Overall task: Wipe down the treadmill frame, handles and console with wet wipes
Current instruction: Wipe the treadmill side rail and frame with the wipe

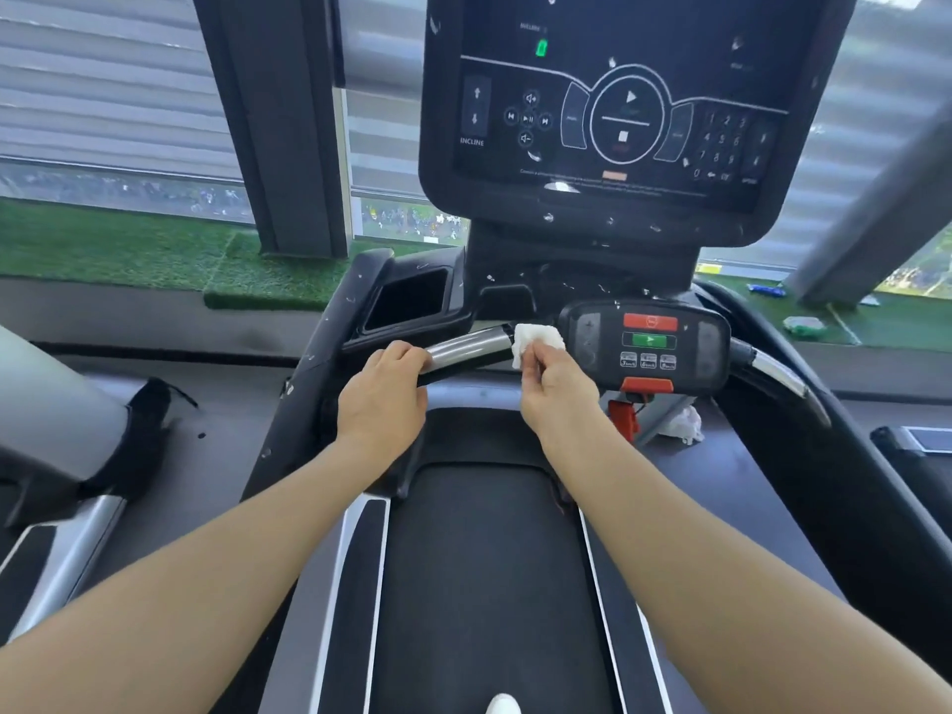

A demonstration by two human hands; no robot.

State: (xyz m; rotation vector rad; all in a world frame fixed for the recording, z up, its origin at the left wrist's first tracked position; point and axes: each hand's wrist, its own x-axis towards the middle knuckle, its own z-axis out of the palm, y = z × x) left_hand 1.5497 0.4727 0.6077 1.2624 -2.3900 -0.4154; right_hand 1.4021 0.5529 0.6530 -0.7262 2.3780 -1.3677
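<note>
While my right hand (pixel 554 383) pinches a bunched white wet wipe (pixel 536 342) between thumb and fingers, it sits at the inner end of the left handlebar (pixel 471 347), right where the chrome grip meets the small control pad (pixel 649 342). Left hand (pixel 384 394) curls around the outer end of that same bar, gripping it. Key relation: bar's long axis runs left-low to right-high between my two hands, wipe at the right end, so I judge the coming stroke goes leftward along the chrome toward the left hand; right hand is the nearer one to the uncleaned span. Left hand probably has to shift off for full coverage.

Main console (pixel 618 110) stands above and behind, dark screen with incline and keypad markings, white flecks scattered on its bezel and on the neck below. Right handlebar (pixel 772 365) is well apart on the far side of the pad, untouched by either hand. Cup tray (pixel 412 301) just above the left bar. A crumpled white thing (pixel 682 425), maybe a used wipe, lies below the pad near the red safety clip (pixel 623 417). Treadmill belt (pixel 484 559) runs under my forearms. Room: window blinds, green turf strip, another machine at left.
</note>
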